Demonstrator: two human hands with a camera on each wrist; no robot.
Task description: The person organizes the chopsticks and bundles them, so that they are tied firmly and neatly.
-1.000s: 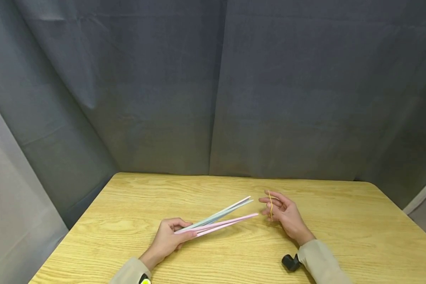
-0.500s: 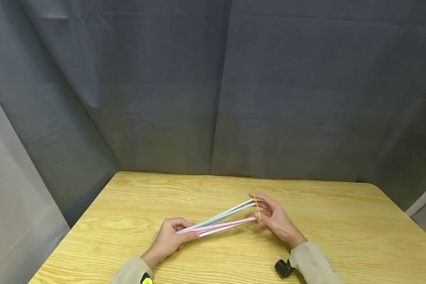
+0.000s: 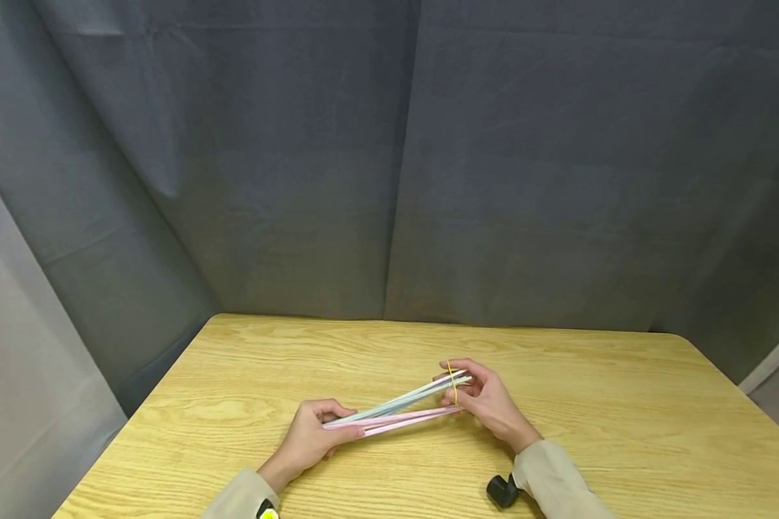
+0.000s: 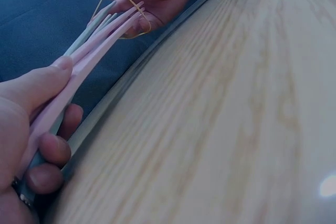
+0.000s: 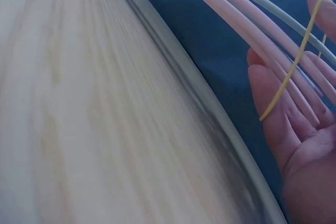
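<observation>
My left hand [image 3: 308,434] grips a bundle of pastel chopsticks [image 4: 90,73] near one end, thumb on top and fingers curled beneath. Pink ones and pale green or bluish ones show, fanned apart toward their far ends. A yellow rubber band [image 5: 294,69] is stretched between the thumb and a finger of my right hand [image 3: 493,405], whose fingers are spread. In the right wrist view, chopstick ends reach past the band toward the palm. The band stands around at least some of them; whether every chopstick is inside it, I cannot tell.
Beneath both hands is a wood-grain table [image 3: 247,375] with rounded far corners. Dark grey curtains [image 3: 285,180] hang behind it. A black camera mount [image 3: 503,491] sticks out beside the right sleeve.
My right hand has moved left with the stretched rubber band, bringing it from beyond the chopstick tips to over their ends. The left hand has stayed nearly still.
</observation>
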